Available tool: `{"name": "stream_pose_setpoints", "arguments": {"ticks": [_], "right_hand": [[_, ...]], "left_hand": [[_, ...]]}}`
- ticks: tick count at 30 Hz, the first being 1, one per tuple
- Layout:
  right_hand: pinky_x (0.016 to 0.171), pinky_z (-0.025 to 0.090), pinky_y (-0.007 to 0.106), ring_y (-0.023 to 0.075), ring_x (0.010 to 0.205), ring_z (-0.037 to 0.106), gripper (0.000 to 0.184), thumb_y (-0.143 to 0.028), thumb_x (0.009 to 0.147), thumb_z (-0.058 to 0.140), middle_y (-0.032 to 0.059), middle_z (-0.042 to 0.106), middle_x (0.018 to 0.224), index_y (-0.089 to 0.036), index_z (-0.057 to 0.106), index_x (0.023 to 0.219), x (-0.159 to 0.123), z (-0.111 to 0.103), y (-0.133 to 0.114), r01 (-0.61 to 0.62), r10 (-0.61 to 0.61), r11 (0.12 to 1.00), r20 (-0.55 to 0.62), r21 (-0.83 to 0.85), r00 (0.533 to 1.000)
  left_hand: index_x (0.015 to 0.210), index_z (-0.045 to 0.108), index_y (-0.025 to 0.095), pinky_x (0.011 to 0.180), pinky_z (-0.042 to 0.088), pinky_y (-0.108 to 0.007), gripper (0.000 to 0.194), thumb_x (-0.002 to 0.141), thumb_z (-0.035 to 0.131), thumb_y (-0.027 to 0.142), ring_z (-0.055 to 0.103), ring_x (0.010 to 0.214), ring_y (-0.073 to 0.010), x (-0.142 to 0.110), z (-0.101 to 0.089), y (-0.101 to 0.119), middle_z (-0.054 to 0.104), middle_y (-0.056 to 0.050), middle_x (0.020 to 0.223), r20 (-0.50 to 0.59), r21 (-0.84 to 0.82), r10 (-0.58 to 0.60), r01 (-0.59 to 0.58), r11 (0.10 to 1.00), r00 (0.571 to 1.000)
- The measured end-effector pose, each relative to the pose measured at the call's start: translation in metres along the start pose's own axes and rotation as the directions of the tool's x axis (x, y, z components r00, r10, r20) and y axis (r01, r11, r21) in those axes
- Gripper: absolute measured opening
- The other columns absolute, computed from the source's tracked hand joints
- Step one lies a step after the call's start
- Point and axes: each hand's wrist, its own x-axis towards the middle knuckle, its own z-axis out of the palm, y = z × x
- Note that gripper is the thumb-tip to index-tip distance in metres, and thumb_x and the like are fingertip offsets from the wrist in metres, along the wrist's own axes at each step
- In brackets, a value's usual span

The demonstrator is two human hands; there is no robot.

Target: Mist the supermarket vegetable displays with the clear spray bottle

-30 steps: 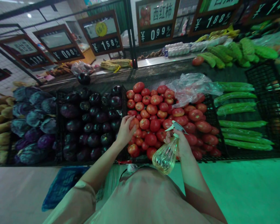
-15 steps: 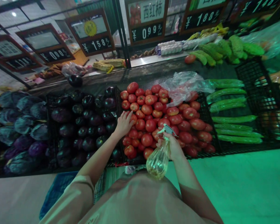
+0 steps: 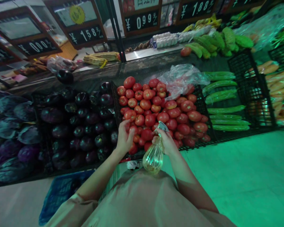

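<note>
My right hand grips the neck of a clear spray bottle with a white trigger head, held over the near edge of a crate heaped with red tomatoes. My left hand is at the near left corner of the same heap, fingers curled around a tomato there. A crumpled clear plastic bag lies on the far right of the tomato pile.
Dark aubergines fill the crate to the left, purple cabbages beyond them. Green cucumbers lie to the right beside an empty black crate. Price boards hang above. A blue basket sits by my left side.
My left hand has slid from the middle left of the tomato heap down to its near corner and curled on a tomato. The bottle has shifted slightly left and nearer.
</note>
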Motion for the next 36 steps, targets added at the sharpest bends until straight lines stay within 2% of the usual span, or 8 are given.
{"name": "stream_pose_setpoints", "arguments": {"ticks": [4, 9, 12, 18, 25, 29, 33, 36], "right_hand": [[0.037, 0.040, 0.024, 0.0120, 0.044, 0.050, 0.033, -0.039, 0.065, 0.046, -0.0013, 0.053, 0.057, -0.022, 0.044, 0.092, 0.003, 0.013, 0.014, 0.047, -0.047, 0.994, -0.002, -0.103, 0.999], [0.037, 0.039, 0.023, 0.0115, 0.041, 0.049, 0.028, -0.039, 0.063, 0.048, -0.0016, 0.050, 0.048, -0.018, 0.047, 0.081, 0.000, 0.030, 0.028, 0.040, -0.051, 0.983, -0.053, -0.179, 0.997], [0.043, 0.042, 0.024, 0.0110, 0.044, 0.051, 0.026, -0.037, 0.063, 0.048, -0.0015, 0.052, 0.057, -0.018, 0.047, 0.081, -0.010, 0.043, 0.036, 0.050, -0.050, 0.976, 0.003, -0.212, 0.999], [0.049, 0.044, 0.026, 0.0101, 0.050, 0.053, 0.025, -0.032, 0.065, 0.047, -0.0004, 0.055, 0.073, -0.021, 0.046, 0.087, -0.040, 0.066, 0.056, -0.001, 0.042, 0.958, 0.137, -0.288, 0.990], [0.046, 0.040, 0.025, 0.0130, 0.047, 0.051, 0.013, -0.026, 0.065, 0.044, -0.0006, 0.055, 0.050, -0.017, 0.052, 0.070, -0.056, 0.071, 0.094, 0.023, -0.008, 0.915, 0.038, -0.402, 0.999], [0.051, 0.040, 0.025, 0.0124, 0.052, 0.051, 0.013, -0.019, 0.063, 0.041, -0.0013, 0.056, 0.054, -0.018, 0.053, 0.067, -0.070, 0.071, 0.103, 0.078, -0.078, 0.914, 0.016, -0.398, 0.997], [0.055, 0.041, 0.025, 0.0114, 0.056, 0.052, 0.018, -0.017, 0.062, 0.041, -0.0030, 0.057, 0.061, -0.021, 0.052, 0.076, -0.089, 0.073, 0.106, 0.102, -0.109, 0.917, 0.005, -0.386, 0.994], [0.056, 0.040, 0.025, 0.0122, 0.060, 0.052, 0.018, -0.017, 0.062, 0.040, -0.0034, 0.057, 0.062, -0.022, 0.050, 0.077, -0.098, 0.072, 0.111, 0.105, -0.104, 0.914, 0.025, -0.391, 0.994]], "left_hand": [[0.105, 0.034, 0.017, 0.079, 0.035, -0.030, 0.035, 0.073, 0.034, 0.032, 0.041, 0.095, -0.0144, -0.062, 0.013, 0.020, 0.043, -0.007, 0.104, 0.323, -0.293, -0.185, 0.284, 0.913, 0.928], [0.106, 0.032, 0.021, 0.081, 0.034, -0.029, 0.040, 0.069, 0.041, 0.034, 0.044, 0.092, -0.0136, -0.099, 0.012, 0.015, 0.045, -0.004, 0.103, 0.585, -0.475, -0.197, 0.530, 0.703, 0.787], [0.105, 0.032, 0.023, 0.081, 0.033, -0.028, 0.040, 0.068, 0.042, 0.033, 0.045, 0.091, -0.0129, -0.112, 0.001, 0.008, 0.046, -0.002, 0.101, 0.616, -0.510, -0.223, 0.598, 0.618, 0.756], [0.109, 0.032, 0.022, 0.084, 0.030, -0.028, 0.048, 0.064, 0.048, 0.032, 0.042, 0.096, -0.0147, -0.142, -0.029, -0.010, 0.044, -0.001, 0.106, 0.675, -0.498, -0.222, 0.657, 0.566, 0.703], [0.108, 0.031, 0.023, 0.083, 0.030, -0.024, 0.054, 0.060, 0.052, 0.034, 0.041, 0.095, -0.0142, -0.163, -0.062, -0.022, 0.043, 0.002, 0.106, 0.712, -0.394, -0.168, 0.586, 0.708, 0.682], [0.103, 0.035, 0.021, 0.081, 0.031, -0.024, 0.046, 0.062, 0.048, 0.038, 0.041, 0.092, -0.0144, -0.173, -0.066, -0.027, 0.045, 0.001, 0.101, 0.714, -0.336, -0.151, 0.524, 0.783, 0.684], [0.094, 0.040, 0.019, 0.074, 0.035, -0.025, 0.034, 0.070, 0.034, 0.041, 0.045, 0.083, -0.0133, -0.178, -0.060, -0.035, 0.049, 0.001, 0.090, 0.763, -0.330, -0.118, 0.540, 0.774, 0.636], [0.100, 0.039, 0.020, 0.079, 0.032, -0.026, 0.040, 0.066, 0.041, 0.041, 0.042, 0.090, -0.0146, -0.179, -0.050, -0.036, 0.046, 0.000, 0.100, 0.774, -0.357, -0.076, 0.531, 0.768, 0.629]]}}
